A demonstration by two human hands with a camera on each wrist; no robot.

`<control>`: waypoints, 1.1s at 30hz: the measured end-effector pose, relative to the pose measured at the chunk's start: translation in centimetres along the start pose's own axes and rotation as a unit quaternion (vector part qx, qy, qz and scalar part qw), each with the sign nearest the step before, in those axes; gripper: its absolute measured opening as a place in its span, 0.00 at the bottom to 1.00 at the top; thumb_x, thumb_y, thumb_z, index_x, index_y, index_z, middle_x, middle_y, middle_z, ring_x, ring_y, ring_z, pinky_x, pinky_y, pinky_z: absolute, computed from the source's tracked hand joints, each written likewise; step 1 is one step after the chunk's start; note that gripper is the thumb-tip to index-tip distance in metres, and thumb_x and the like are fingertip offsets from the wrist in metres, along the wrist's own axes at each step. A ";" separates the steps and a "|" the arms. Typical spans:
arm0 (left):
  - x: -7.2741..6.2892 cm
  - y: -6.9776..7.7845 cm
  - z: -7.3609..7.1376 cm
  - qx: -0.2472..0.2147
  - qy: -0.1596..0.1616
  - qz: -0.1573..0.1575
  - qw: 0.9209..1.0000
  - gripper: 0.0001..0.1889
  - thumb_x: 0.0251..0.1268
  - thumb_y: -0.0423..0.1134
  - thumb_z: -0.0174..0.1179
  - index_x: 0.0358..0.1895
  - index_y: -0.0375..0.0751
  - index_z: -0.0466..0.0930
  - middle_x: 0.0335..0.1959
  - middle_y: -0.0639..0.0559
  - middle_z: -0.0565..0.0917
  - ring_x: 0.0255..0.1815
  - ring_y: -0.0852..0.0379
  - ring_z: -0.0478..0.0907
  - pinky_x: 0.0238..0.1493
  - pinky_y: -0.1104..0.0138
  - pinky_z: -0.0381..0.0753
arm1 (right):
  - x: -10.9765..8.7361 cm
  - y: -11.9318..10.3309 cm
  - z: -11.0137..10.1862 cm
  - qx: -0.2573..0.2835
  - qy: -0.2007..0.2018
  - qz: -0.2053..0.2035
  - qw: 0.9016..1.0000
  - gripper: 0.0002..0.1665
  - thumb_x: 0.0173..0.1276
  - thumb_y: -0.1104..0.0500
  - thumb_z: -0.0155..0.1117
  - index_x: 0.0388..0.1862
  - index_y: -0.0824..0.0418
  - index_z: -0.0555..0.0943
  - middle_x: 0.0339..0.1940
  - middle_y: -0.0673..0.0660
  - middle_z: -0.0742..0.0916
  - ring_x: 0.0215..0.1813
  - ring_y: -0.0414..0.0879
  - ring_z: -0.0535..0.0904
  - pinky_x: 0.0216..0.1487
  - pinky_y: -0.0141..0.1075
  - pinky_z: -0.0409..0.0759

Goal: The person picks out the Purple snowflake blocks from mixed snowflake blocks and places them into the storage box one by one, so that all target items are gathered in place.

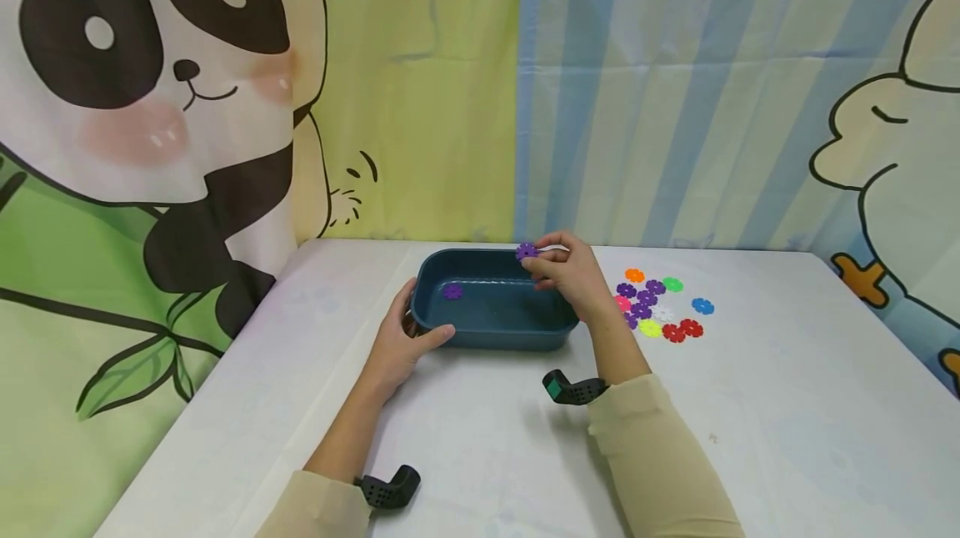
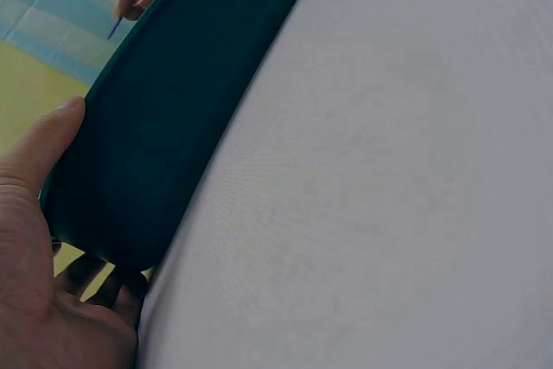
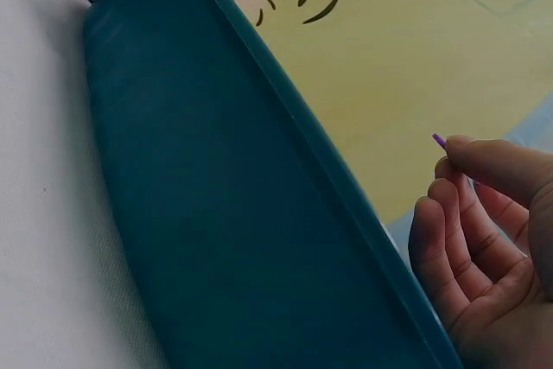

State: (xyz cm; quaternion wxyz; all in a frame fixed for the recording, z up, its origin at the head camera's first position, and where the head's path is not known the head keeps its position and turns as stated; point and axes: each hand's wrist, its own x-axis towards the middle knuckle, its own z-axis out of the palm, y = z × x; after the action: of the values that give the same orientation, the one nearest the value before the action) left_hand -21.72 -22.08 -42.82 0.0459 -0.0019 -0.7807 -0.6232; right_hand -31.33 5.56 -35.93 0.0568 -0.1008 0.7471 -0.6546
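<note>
A dark teal plastic basin stands on the white table. My left hand grips its left end, thumb at the front rim and fingers round the end wall; the left wrist view shows that thumb against the side. Above the basin's right part, my right hand pinches a purple snowflake disc between thumb and fingertips. In the right wrist view the disc appears edge-on, beyond the rim. Another purple snowflake disc lies inside the basin, toward the left.
Right of the basin, several loose snowflake discs lie on the table, among them a red one, a blue one, a green one and an orange one. A printed curtain hangs behind the table.
</note>
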 end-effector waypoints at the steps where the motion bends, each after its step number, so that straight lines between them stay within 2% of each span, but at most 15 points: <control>1: 0.0 0.0 0.0 0.000 0.000 0.000 1.000 0.54 0.62 0.47 0.75 0.85 0.57 0.46 0.84 0.47 0.55 0.83 0.44 0.57 0.84 0.53 0.54 | 0.0 0.0 0.1 0.000 0.000 0.001 1.000 0.24 0.70 0.57 0.73 0.59 0.63 0.75 0.36 0.50 0.89 0.38 0.49 0.86 0.43 0.35 0.89; 9: -0.1 -0.2 -0.1 -0.001 0.002 -0.002 1.000 0.54 0.62 0.47 0.75 0.85 0.57 0.47 0.84 0.48 0.56 0.83 0.45 0.58 0.84 0.53 0.55 | 0.4 0.3 0.9 0.011 -0.007 0.001 1.000 0.24 0.70 0.58 0.73 0.59 0.63 0.75 0.34 0.49 0.88 0.36 0.49 0.86 0.41 0.35 0.89; 17: -0.1 -0.1 0.0 -0.003 0.000 0.000 1.000 0.54 0.62 0.48 0.76 0.85 0.57 0.47 0.84 0.47 0.56 0.83 0.45 0.58 0.83 0.53 0.56 | 0.8 0.6 1.8 0.022 -0.010 0.005 1.000 0.21 0.70 0.60 0.72 0.57 0.63 0.76 0.34 0.50 0.89 0.45 0.64 0.86 0.41 0.35 0.89; 20: -0.1 0.0 0.1 -0.007 -0.002 0.003 1.000 0.54 0.62 0.47 0.75 0.85 0.57 0.47 0.84 0.47 0.56 0.83 0.45 0.58 0.83 0.53 0.57 | 1.0 0.7 2.0 0.026 -0.008 0.006 1.000 0.20 0.70 0.60 0.72 0.56 0.63 0.76 0.34 0.50 0.88 0.47 0.67 0.86 0.40 0.35 0.89; 33: -0.1 -0.1 0.1 -0.007 -0.001 0.003 1.000 0.54 0.63 0.46 0.75 0.85 0.56 0.47 0.84 0.48 0.56 0.83 0.45 0.57 0.83 0.53 0.56 | 1.6 1.3 3.0 0.043 -0.010 0.021 0.999 0.21 0.69 0.61 0.73 0.56 0.63 0.76 0.34 0.51 0.88 0.41 0.58 0.86 0.39 0.36 0.89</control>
State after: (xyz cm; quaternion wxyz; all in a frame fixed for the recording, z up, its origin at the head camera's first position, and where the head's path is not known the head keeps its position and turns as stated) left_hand -21.64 -21.96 -42.93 0.0469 -0.0047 -0.7765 -0.6284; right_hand -32.34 2.46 -37.57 0.0825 -0.0895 0.7198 -0.6835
